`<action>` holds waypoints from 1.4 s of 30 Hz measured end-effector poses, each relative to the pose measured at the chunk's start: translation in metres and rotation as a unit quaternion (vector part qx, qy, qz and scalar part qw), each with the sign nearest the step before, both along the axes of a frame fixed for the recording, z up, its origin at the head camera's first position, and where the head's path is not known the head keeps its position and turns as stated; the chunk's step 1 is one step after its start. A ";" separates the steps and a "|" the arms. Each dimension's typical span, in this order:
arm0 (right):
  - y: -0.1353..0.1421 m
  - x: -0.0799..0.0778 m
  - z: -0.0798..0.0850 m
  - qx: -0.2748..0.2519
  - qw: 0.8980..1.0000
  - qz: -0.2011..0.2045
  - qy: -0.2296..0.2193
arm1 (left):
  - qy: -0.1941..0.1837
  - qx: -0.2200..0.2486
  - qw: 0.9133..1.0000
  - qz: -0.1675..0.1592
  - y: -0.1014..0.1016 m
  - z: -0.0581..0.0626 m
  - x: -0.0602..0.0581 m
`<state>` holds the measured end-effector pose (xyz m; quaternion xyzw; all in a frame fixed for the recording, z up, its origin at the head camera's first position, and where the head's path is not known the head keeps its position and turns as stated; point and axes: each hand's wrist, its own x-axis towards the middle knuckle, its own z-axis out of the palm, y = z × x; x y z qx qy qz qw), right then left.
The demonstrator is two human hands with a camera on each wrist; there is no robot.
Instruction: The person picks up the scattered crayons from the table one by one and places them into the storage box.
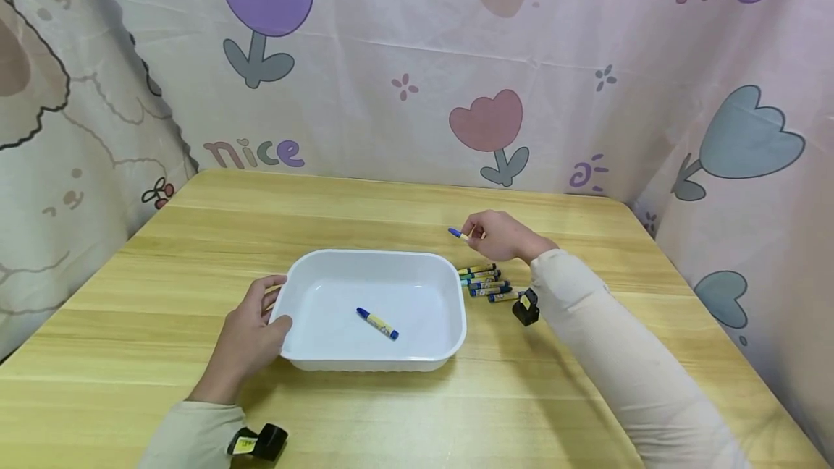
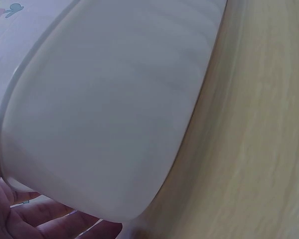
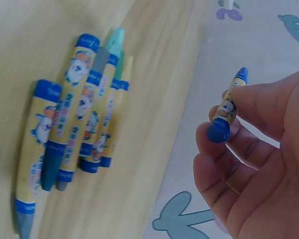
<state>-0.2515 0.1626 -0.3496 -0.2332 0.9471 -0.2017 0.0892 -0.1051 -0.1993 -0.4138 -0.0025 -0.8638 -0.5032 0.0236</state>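
My left hand [image 1: 246,331] grips the left side of a white plastic tub [image 1: 368,365], thumb over the rim and fingers along the outer wall. In the left wrist view those fingers [image 2: 65,224] curl round the tub's corner. Inside the tub lies one blue crayon [image 1: 377,323] in a yellow sleeve. My right hand [image 1: 500,236] pinches another blue crayon [image 3: 228,108] between thumb and fingers, raised beyond the tub's far right corner. Several crayons [image 1: 485,283] with yellow sleeves and blue bands lie close together right of the tub, below my right hand.
Everything stands on a wood-grain table [image 1: 352,418]. A printed curtain [image 1: 391,35] hangs behind the table and along both sides. A black wrist camera [image 1: 525,308] on the right sleeve overlaps the near end of the crayon group in the head view.
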 end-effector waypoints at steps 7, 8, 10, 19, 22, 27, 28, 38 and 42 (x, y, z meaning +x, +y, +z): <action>-0.011 0.005 0.013 0.014 1.000 0.020 0.003 | -0.007 -0.002 1.000 0.001 0.000 0.000 0.000; -0.012 0.006 0.014 0.017 1.000 0.023 0.003 | -0.008 -0.003 1.000 0.002 0.000 0.000 0.000; -0.016 0.006 0.016 0.021 0.999 0.026 -0.003 | -0.009 -0.004 1.000 0.002 0.000 0.000 0.000; -0.032 0.008 0.019 0.051 0.998 0.044 -0.007 | -0.012 -0.001 1.000 0.000 0.000 -0.002 0.000; -0.037 0.010 0.021 0.055 0.997 0.051 -0.012 | -0.013 0.001 1.000 -0.002 0.000 -0.002 0.000; -0.048 0.013 0.023 0.061 0.995 0.062 -0.039 | -0.017 -0.001 1.000 0.001 0.000 -0.002 0.001; -0.050 0.014 0.023 0.063 0.995 0.064 -0.042 | -0.018 -0.001 1.000 0.001 -0.001 -0.001 0.001; -0.072 0.018 0.033 0.109 0.987 0.081 -0.087 | -0.008 0.000 1.000 -0.003 0.000 0.001 0.000; -0.082 0.020 0.033 0.135 0.981 0.083 -0.112 | -0.009 -0.002 1.000 -0.003 0.000 0.001 0.000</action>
